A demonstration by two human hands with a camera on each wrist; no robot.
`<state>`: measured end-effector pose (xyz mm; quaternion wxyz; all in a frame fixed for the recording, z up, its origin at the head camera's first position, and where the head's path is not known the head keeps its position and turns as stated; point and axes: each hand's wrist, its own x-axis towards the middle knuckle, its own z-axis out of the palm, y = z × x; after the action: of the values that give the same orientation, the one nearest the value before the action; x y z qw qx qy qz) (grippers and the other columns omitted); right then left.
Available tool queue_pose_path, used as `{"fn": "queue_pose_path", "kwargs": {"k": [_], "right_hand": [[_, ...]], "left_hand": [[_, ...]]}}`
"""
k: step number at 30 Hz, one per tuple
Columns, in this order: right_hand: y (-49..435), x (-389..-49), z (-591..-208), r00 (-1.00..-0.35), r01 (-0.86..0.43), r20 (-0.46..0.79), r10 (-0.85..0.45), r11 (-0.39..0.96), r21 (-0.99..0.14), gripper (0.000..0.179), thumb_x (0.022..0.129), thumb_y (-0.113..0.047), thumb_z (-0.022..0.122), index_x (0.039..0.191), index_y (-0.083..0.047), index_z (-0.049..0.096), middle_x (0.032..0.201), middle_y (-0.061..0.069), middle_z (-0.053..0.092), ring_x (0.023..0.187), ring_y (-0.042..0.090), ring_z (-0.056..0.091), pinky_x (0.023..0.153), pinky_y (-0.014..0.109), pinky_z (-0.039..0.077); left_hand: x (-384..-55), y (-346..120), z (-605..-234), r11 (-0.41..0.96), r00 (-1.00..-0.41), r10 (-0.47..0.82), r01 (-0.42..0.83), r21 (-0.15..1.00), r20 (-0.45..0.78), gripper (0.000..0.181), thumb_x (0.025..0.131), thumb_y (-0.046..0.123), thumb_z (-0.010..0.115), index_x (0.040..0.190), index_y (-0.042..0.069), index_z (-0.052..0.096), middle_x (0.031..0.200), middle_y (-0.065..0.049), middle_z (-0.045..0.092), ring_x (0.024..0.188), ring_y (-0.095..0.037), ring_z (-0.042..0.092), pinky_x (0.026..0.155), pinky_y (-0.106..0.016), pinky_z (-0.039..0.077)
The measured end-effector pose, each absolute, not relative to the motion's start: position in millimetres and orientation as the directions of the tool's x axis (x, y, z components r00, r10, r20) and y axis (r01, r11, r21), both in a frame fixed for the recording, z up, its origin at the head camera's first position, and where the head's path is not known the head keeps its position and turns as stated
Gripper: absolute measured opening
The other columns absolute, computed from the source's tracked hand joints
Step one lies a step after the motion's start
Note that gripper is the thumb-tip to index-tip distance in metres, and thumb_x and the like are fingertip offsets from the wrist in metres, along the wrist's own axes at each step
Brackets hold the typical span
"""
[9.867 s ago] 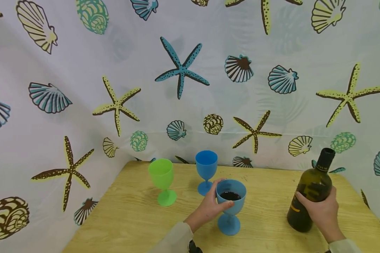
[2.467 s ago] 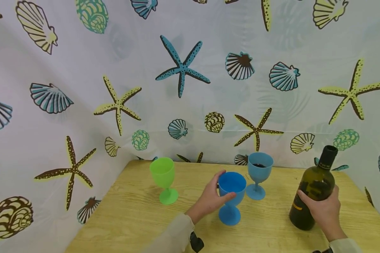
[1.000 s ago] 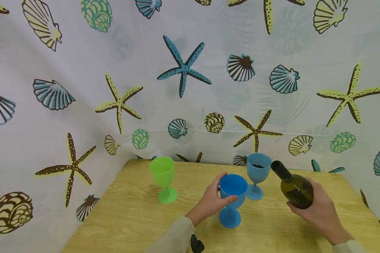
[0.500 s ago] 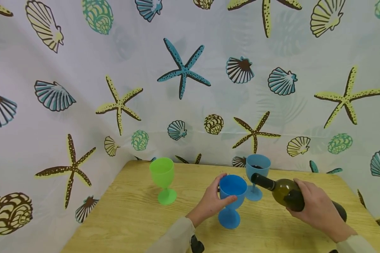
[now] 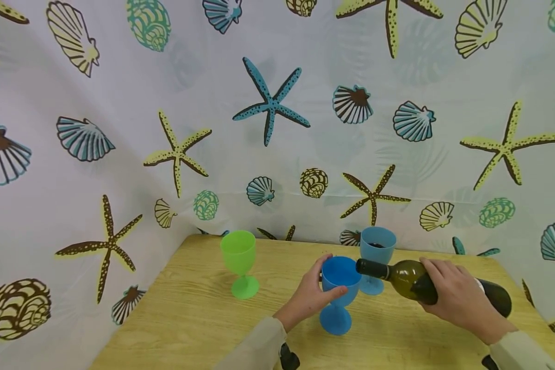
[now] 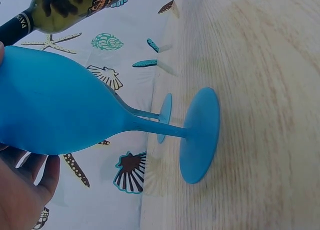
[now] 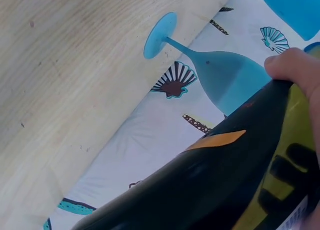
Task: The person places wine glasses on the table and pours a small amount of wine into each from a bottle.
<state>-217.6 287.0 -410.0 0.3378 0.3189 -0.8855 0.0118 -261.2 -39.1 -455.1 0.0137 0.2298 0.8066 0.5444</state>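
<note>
So in the head view the person's left hand (image 5: 310, 295) is wrapped round the bowl of a dark blue cup (image 5: 342, 280), thumb on the near side, and that cup stands upright on the wooden table (image 5: 189, 329). The right hand (image 5: 458, 298) has a firm grip on the bottle (image 5: 404, 277), which is tipped almost flat with its neck pointing toward the left hand. The mouth is right by the cup's rim, but can't tell if they touch. Just beyond the left hand there's a light blue cup (image 5: 378, 252) with some dark liquid (image 5: 375, 245) in it, partly hidden by the bottle neck. Off to the left of the left hand, and further away, stands a green cup (image 5: 239, 257). A cloth (image 5: 259, 149) with shells and starfish hangs beyond both hands.

Left wrist cam is turned sideways: curled fingers (image 6: 47, 177) against the dark blue bowl, its foot flat on the table, the light blue cup's foot close behind its stem, and the bottle up past the bowl.

Right wrist cam: thumb (image 7: 290, 67) lying over the bottle, orange mark on its dark side, light blue cup beyond the thumb, and a piece of the dark blue cup in the corner.
</note>
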Motion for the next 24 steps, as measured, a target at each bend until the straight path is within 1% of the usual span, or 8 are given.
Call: {"fn": "queue_pose_path", "kwargs": {"k": [1, 2, 3, 4, 7, 14, 18, 24], "right_hand": [[287, -218, -409, -0.569, -0.57, 0.597, -0.565, 0.794, 0.209, 0.09, 0.061, -0.052, 0.083, 0.123, 0.006, 0.051, 0.103, 0.019, 0.06, 0.088, 0.037, 0.06, 0.069, 0.053, 0.049], [287, -218, -408, -0.567, -0.568, 0.592, -0.573, 0.792, 0.222, 0.092, 0.055, -0.042, 0.089, 0.123, 0.006, 0.052, 0.103, 0.019, 0.06, 0.087, 0.037, 0.06, 0.069, 0.053, 0.049], [286, -219, -407, -0.566, -0.566, 0.587, -0.58, 0.79, 0.235, 0.093, 0.048, -0.033, 0.092, 0.122, 0.006, 0.052, 0.103, 0.02, 0.06, 0.087, 0.037, 0.06, 0.069, 0.053, 0.049], [286, -219, -406, -0.563, -0.563, 0.584, -0.585, 0.789, 0.246, 0.094, 0.044, -0.028, 0.093, 0.122, 0.007, 0.052, 0.103, 0.02, 0.06, 0.087, 0.037, 0.06, 0.069, 0.052, 0.05], [285, -221, -402, -0.554, -0.557, 0.577, -0.599, 0.783, 0.277, 0.095, 0.042, -0.028, 0.094, 0.12, 0.008, 0.053, 0.103, 0.021, 0.06, 0.087, 0.037, 0.06, 0.069, 0.052, 0.05], [285, -224, -394, -0.543, -0.556, 0.548, -0.637, 0.761, 0.333, 0.105, 0.037, -0.035, 0.095, 0.122, 0.007, 0.052, 0.107, 0.022, 0.059, 0.091, 0.038, 0.058, 0.074, 0.053, 0.047], [285, -225, -392, -0.541, -0.556, 0.535, -0.648, 0.754, 0.351, 0.104, 0.037, -0.037, 0.095, 0.121, 0.007, 0.052, 0.107, 0.021, 0.059, 0.09, 0.038, 0.058, 0.075, 0.053, 0.048], [286, -225, -391, -0.548, -0.553, 0.514, -0.66, 0.747, 0.369, 0.102, 0.039, -0.038, 0.094, 0.122, 0.005, 0.052, 0.107, 0.021, 0.059, 0.089, 0.037, 0.059, 0.073, 0.053, 0.048]], "left_hand": [[-261, -39, -455, 0.3, -0.895, 0.385, 0.353, 0.886, 0.226, 0.08, 0.086, 0.047, 0.066, 0.149, 0.018, 0.026, 0.147, -0.009, 0.035, 0.13, -0.033, 0.039, 0.098, -0.053, 0.039], [-261, -39, -455, 0.299, -0.895, 0.384, 0.353, 0.887, 0.227, 0.08, 0.086, 0.047, 0.066, 0.149, 0.018, 0.026, 0.147, -0.008, 0.035, 0.13, -0.033, 0.039, 0.098, -0.053, 0.039], [-261, -39, -456, 0.299, -0.895, 0.384, 0.353, 0.886, 0.227, 0.08, 0.086, 0.048, 0.066, 0.149, 0.018, 0.026, 0.147, -0.008, 0.035, 0.13, -0.033, 0.039, 0.098, -0.053, 0.039], [-261, -39, -456, 0.299, -0.895, 0.384, 0.354, 0.886, 0.228, 0.08, 0.086, 0.048, 0.066, 0.149, 0.018, 0.026, 0.147, -0.008, 0.036, 0.13, -0.033, 0.04, 0.098, -0.053, 0.039], [-261, -39, -457, 0.296, -0.893, 0.385, 0.358, 0.885, 0.232, 0.08, 0.086, 0.048, 0.066, 0.148, 0.019, 0.026, 0.147, -0.008, 0.036, 0.13, -0.033, 0.04, 0.098, -0.053, 0.039], [-261, -39, -456, 0.283, -0.885, 0.394, 0.373, 0.884, 0.248, 0.078, 0.087, 0.045, 0.065, 0.148, 0.017, 0.027, 0.147, -0.01, 0.036, 0.129, -0.033, 0.04, 0.099, -0.053, 0.038], [-262, -38, -457, 0.291, -0.887, 0.389, 0.374, 0.881, 0.249, 0.078, 0.087, 0.046, 0.066, 0.148, 0.017, 0.027, 0.146, -0.01, 0.037, 0.128, -0.033, 0.042, 0.098, -0.052, 0.039], [-260, -38, -456, 0.281, -0.892, 0.383, 0.361, 0.889, 0.241, 0.078, 0.086, 0.045, 0.066, 0.148, 0.019, 0.027, 0.146, -0.009, 0.037, 0.129, -0.033, 0.041, 0.099, -0.053, 0.038]]}}
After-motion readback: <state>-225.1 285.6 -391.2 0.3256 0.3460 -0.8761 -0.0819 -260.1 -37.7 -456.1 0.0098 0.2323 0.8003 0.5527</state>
